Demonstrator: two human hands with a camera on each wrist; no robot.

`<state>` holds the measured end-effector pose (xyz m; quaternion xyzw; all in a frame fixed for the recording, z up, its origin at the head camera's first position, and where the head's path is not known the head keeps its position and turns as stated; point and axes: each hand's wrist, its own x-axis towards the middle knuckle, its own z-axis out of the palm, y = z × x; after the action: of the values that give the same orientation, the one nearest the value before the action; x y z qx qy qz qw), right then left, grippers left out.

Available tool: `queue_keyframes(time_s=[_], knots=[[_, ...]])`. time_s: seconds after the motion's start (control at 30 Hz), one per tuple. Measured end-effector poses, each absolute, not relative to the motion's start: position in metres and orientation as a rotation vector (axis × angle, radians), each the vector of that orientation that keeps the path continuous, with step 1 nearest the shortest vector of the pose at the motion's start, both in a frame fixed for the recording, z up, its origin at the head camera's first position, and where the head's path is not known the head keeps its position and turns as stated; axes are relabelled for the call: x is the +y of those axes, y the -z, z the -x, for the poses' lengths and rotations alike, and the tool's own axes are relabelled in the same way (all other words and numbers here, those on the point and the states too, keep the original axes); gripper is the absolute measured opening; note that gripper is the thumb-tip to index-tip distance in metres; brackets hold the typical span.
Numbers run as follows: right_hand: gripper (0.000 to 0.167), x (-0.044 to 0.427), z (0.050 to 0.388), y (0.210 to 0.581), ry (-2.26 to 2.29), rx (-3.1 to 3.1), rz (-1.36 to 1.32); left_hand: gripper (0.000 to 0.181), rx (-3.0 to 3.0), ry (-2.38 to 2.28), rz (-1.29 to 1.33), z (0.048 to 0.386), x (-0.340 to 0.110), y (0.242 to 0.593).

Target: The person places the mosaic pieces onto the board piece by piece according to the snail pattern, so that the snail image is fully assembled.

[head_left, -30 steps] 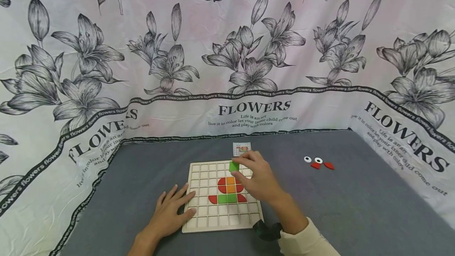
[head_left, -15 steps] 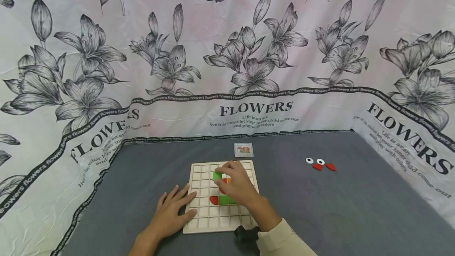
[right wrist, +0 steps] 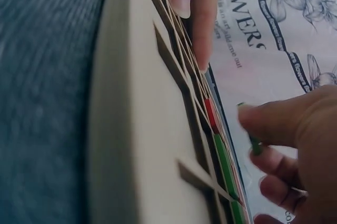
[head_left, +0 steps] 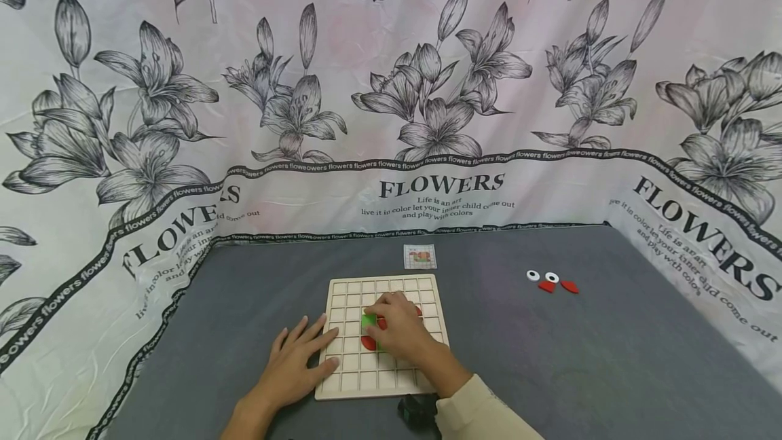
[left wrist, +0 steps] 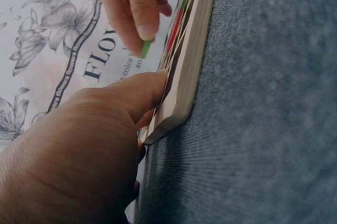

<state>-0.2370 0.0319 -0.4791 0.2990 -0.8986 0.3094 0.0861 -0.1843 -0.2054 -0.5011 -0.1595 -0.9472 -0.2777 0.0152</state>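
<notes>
My right hand (head_left: 400, 328) pinches a green square tile (head_left: 368, 320) between thumb and fingers, above the wooden grid board (head_left: 342, 382). In the right wrist view the tile (right wrist: 254, 144) stands on edge, apart from the board's surface. Just below it in the head view lies a red rounded tile (head_left: 368, 343). Other red and green tiles sit in the grid, partly covered by my right hand. My left hand (head_left: 296, 362) rests on the board's left edge with fingers spread; its thumb touches the rim in the left wrist view.
Behind the board lies a small pattern card (head_left: 419, 257). Off to the right on the grey cloth (head_left: 611, 358) are two white rings (head_left: 533, 276) and two red pieces (head_left: 570, 287). A flower-printed curtain (head_left: 440, 195) closes off the back and sides.
My right hand has carried the green tile from the board's far rows leftward and nearer, to just above the red rounded tile. My left hand has stayed in place.
</notes>
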Motion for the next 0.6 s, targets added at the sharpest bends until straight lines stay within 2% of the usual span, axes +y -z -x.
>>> queue_keyframes(time_s=[0.6], knots=[[0.022, 0.0281, 0.2387, 0.4825, -0.775, -2.694, -0.883, 0.057, -2.949, 0.860, 0.501, 0.1840, -0.2043, 0.5003]])
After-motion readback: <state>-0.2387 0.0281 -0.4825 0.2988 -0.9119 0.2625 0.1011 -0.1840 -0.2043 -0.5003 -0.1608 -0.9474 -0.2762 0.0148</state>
